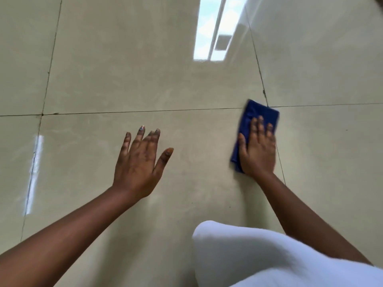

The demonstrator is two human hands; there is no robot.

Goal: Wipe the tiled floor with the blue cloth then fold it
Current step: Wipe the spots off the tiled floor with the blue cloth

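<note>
1 flat right hand (258,150) presses the blue cloth (251,119) lengthwise away; left hand (137,162) fingers splayed.

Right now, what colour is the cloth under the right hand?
Dark blue cloth, plain, seen in the head view.

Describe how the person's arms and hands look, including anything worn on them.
Both arms are bare to the frame's edge: no sleeves, watch, rings or gloves. The left hand has dark smudges on its fingers and chipped, worn polish on the nails. The right hand has short nails, too blurred to detail.
</note>
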